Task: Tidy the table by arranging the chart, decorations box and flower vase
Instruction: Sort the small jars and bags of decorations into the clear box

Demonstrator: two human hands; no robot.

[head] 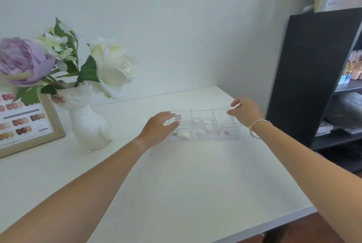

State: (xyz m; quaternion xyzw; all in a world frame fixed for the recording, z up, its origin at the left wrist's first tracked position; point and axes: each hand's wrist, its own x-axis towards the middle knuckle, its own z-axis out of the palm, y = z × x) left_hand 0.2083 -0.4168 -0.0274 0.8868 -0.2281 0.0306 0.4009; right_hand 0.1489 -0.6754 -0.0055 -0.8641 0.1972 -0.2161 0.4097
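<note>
Beside box (204, 123), hands curl open.

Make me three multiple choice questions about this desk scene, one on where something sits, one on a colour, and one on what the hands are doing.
1. Where does the framed chart stand?
A. At the table's left edge, beside the cat-shaped vase
B. On the black shelf
C. Inside the clear box

2. What colour is the large flower on the far left of the bouquet?
A. Red
B. Purple
C. Orange

3. What are the hands doing at the clear decorations box?
A. Both rest flat on the bare table near the front edge
B. One holds the vase
C. The left hand and right hand are open, one at each end of the box

Answers:
1. A, the frame leans just left of the vase.
2. B, its petals are lilac-purple.
3. C, spread fingers flank the box; a firm grip cannot be confirmed.
</note>
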